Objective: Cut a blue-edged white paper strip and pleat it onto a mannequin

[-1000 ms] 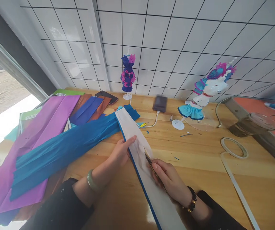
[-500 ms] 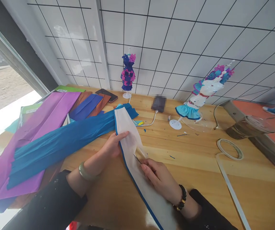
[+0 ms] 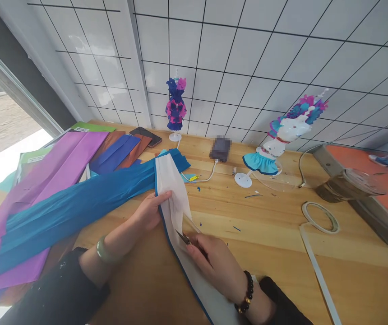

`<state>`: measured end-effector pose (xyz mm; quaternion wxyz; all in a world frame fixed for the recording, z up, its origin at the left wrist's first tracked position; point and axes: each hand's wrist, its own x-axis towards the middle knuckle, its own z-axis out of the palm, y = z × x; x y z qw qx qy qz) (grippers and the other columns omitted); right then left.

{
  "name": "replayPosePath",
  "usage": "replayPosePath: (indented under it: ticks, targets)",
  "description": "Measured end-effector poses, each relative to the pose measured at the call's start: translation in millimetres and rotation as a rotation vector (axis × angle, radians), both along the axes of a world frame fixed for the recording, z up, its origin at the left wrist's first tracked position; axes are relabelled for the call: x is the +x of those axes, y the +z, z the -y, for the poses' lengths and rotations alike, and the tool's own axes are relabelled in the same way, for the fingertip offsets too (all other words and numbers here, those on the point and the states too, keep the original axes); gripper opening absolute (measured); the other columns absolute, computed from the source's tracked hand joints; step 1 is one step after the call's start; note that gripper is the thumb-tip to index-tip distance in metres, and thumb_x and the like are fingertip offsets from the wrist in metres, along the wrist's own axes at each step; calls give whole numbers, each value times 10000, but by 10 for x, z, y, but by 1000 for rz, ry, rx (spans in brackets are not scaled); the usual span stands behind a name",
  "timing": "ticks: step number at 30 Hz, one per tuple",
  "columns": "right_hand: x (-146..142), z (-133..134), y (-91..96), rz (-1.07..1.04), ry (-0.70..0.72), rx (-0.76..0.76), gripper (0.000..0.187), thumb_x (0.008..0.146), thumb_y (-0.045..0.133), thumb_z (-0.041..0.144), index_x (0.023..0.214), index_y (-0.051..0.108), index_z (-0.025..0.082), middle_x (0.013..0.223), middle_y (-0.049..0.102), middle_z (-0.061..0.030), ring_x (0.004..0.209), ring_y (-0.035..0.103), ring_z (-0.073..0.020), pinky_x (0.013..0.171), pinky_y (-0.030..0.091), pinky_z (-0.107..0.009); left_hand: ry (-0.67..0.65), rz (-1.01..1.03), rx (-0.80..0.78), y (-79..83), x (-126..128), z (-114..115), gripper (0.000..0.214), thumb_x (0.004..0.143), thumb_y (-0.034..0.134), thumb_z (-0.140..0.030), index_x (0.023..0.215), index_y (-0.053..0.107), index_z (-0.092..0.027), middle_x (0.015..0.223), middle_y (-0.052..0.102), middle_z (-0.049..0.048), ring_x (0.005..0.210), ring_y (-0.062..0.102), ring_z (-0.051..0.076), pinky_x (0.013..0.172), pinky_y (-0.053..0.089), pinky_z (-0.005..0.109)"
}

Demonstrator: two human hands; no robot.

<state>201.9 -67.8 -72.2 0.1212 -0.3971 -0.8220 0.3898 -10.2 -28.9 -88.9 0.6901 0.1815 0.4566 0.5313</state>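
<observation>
A long white paper strip (image 3: 168,174) with a blue edge runs from the middle of the table down toward me. My left hand (image 3: 148,212) pinches its blue-edged side, thumb on top. In my right hand (image 3: 218,266) is a pair of scissors (image 3: 182,237), pointed dark blades over the strip and handles hidden by the fingers. A slit opens in the strip above the blades, and a narrow cut flap hangs off to the right. The strip's far end lies over a length of blue crepe paper (image 3: 89,194).
Folded purple paper (image 3: 62,162) and other coloured sheets lie at left, near a phone (image 3: 146,136). Two small dressed mannequins (image 3: 176,106) (image 3: 278,140) stand along the tiled wall. At right are a tape roll (image 3: 321,217) with its end unrolled and a brown container (image 3: 346,187).
My right hand and the scissors have come down along the strip toward me, and the slit is longer. The blades now show apart. The whole view has shifted slightly.
</observation>
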Motion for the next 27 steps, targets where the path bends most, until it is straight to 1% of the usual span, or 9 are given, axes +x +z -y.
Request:
replayPosePath:
  ticks: [6, 11, 14, 15, 17, 19, 21, 23, 27]
  targets:
    - [40, -22, 86, -39, 32, -26, 330, 947, 352, 382, 823, 575, 172, 729, 605, -21, 660, 523, -134, 605, 355, -235, 28, 38, 43, 8, 46, 0, 174, 792, 623, -197, 928, 677, -103, 857, 730, 91, 742, 671, 201, 709, 545, 311]
    - [220, -124, 218, -51, 30, -122, 361, 896, 436, 456, 755, 590, 161, 541, 437, 40, 494, 366, -88, 484, 274, -224, 51, 80, 67, 4, 62, -12, 191, 805, 598, -171, 976, 664, -119, 898, 725, 84, 784, 673, 197, 767, 538, 325]
    - [364, -201, 343, -83, -42, -312, 402, 861, 469, 510, 685, 561, 161, 509, 428, 46, 437, 361, -71, 431, 260, -210, 50, 90, 69, 15, 75, -2, 166, 809, 591, -175, 944, 665, -111, 865, 724, 94, 742, 674, 208, 743, 546, 359]
    - [386, -216, 390, -102, -106, -364, 406, 852, 471, 529, 693, 551, 164, 497, 439, 49, 404, 365, -66, 410, 262, -206, 48, 95, 70, 24, 83, 5, 162, 811, 589, -174, 940, 664, -111, 860, 723, 97, 734, 674, 210, 737, 548, 366]
    - [363, -226, 473, -196, -243, -407, 421, 843, 456, 563, 773, 567, 163, 502, 484, 42, 367, 390, -67, 381, 266, -202, 33, 114, 72, 48, 102, 23, 171, 811, 590, -168, 957, 659, -112, 890, 722, 105, 768, 677, 218, 755, 545, 375]
    - [250, -212, 519, -320, -328, -417, 444, 845, 438, 580, 835, 575, 158, 515, 519, 29, 362, 425, -74, 375, 279, -203, 15, 138, 87, 73, 118, 39, 195, 816, 589, -174, 989, 654, -111, 947, 717, 115, 834, 675, 225, 801, 534, 378]
    - [84, -193, 511, -379, -312, -438, 449, 846, 437, 584, 849, 575, 157, 509, 529, 26, 365, 446, -81, 375, 289, -204, 3, 160, 112, 89, 117, 45, 214, 823, 587, -196, 1007, 651, -106, 982, 711, 124, 875, 671, 231, 843, 519, 379]
    - [-77, -184, 454, -369, -274, -451, 443, 837, 457, 585, 819, 569, 157, 500, 527, 31, 356, 441, -78, 373, 296, -203, 3, 173, 139, 92, 94, 36, 231, 828, 589, -226, 1015, 650, -103, 991, 709, 130, 893, 669, 236, 869, 507, 384]
    - [-215, -197, 249, -408, -345, -392, 430, 859, 445, 566, 766, 547, 158, 485, 506, 42, 372, 441, -71, 401, 325, -204, 9, 176, 202, 92, 19, 10, 278, 830, 595, -279, 1046, 645, -112, 1034, 699, 136, 948, 654, 264, 893, 494, 426]
